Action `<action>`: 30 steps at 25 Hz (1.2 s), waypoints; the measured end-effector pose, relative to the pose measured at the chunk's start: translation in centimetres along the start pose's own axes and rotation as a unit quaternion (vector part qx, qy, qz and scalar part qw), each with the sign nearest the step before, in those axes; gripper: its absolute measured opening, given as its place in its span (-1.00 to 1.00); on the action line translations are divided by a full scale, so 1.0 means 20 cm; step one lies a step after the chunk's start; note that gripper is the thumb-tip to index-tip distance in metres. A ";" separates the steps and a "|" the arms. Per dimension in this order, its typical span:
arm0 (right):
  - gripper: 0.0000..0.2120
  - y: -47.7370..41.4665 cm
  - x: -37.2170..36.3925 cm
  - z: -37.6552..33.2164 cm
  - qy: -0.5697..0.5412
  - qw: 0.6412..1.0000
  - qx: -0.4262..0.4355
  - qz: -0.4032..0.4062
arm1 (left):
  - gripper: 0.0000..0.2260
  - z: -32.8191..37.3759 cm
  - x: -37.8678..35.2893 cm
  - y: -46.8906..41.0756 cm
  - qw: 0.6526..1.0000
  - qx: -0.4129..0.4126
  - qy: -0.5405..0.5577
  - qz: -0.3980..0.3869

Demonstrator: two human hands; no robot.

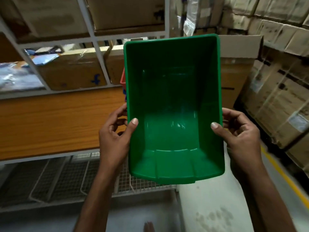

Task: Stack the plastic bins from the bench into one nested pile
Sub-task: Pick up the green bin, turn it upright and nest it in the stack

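Note:
A large green plastic bin (173,106) fills the middle of the head view, its open inside facing me and empty. My left hand (115,136) grips its left wall, thumb hooked over the rim and fingers curled outside. My right hand (239,133) grips the right wall the same way. The bin is held in the air above the right end of the wooden bench (50,121). Behind the bin's left wall, a sliver of a red bin (122,78) and a bit of something blue (124,93) peek out; the rest is hidden.
A white metal rack (98,46) behind the bench holds cardboard boxes (73,71) and blue packets. A wire mesh shelf (70,176) lies under the bench. Stacked cartons (280,101) stand at the right beside a yellow floor line (282,174).

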State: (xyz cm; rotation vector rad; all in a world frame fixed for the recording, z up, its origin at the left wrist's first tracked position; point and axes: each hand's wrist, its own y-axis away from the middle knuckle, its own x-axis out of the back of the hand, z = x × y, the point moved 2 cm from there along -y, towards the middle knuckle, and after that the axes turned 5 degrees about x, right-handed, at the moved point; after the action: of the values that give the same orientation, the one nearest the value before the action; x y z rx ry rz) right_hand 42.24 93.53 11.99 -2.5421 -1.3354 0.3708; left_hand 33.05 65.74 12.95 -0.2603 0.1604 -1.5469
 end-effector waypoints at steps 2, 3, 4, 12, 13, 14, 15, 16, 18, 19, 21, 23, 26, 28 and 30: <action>-0.66 -0.10 -0.08 -0.01 -0.011 1.000 0.019 -0.015 | -0.58 0.03 0.02 -0.09 1.000 -0.022 0.007 0.022; -0.65 -0.14 -0.12 -0.02 -0.017 0.999 0.027 -0.021 | -0.58 0.04 0.03 -0.14 0.999 -0.034 0.012 0.028; -0.65 -0.19 -0.17 -0.03 -0.022 0.999 0.036 -0.026 | -0.58 0.04 0.05 -0.20 0.998 -0.047 0.015 0.033; -0.63 -0.62 -0.52 -0.08 -0.051 0.990 0.126 -0.027 | -0.58 0.15 0.10 -0.74 0.988 -0.134 0.054 0.053; -0.64 -0.67 -0.56 -0.08 -0.056 0.990 0.130 -0.020 | -0.58 0.15 0.10 -0.80 0.987 -0.137 0.058 0.056; -0.64 -0.72 -0.60 -0.08 -0.062 0.989 0.135 -0.017 | -0.58 0.17 0.10 -0.86 0.986 -0.142 0.062 0.057; -0.64 -0.76 -0.63 -0.08 -0.066 0.988 0.139 -0.018 | -0.58 0.18 0.09 -0.92 0.985 -0.147 0.061 0.060; -0.64 -0.80 -0.67 -0.08 -0.068 0.987 0.142 -0.021 | -0.58 0.18 0.09 -0.97 0.985 -0.152 0.058 0.066; -0.63 -0.89 -0.73 -0.08 -0.065 0.987 0.146 -0.031 | -0.59 0.18 0.08 -1.06 0.983 -0.153 0.055 0.081; -0.63 -0.93 -0.75 -0.08 -0.064 0.987 0.146 -0.035 | -0.59 0.18 0.07 -1.11 0.983 -0.151 0.058 0.090; -0.62 -1.02 -0.80 -0.10 -0.073 0.987 0.137 -0.039 | -0.60 0.18 0.05 -1.20 0.982 -0.145 0.069 0.096; -0.63 -1.11 -0.86 -0.11 -0.074 0.988 0.127 -0.040 | -0.61 0.20 0.02 -1.30 0.983 -0.132 0.078 0.097; -0.67 -1.27 -0.92 -0.08 -0.075 0.992 0.095 -0.039 | -0.65 0.21 -0.04 -1.47 0.987 -0.084 0.098 0.093; -0.68 -1.37 -0.94 -0.03 -0.077 0.994 0.065 -0.036 | -0.64 0.20 -0.09 -1.57 0.990 -0.057 0.101 0.085; -0.67 -1.47 -0.95 0.05 -0.070 0.996 0.036 -0.040 | -0.64 0.15 -0.14 -1.66 0.992 -0.027 0.099 0.070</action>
State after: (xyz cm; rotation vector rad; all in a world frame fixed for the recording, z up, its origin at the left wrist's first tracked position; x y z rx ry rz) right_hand 9.02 94.06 22.84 -2.4345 -1.4416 0.5803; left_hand 1.85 68.51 24.49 -0.1349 0.3702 -1.4292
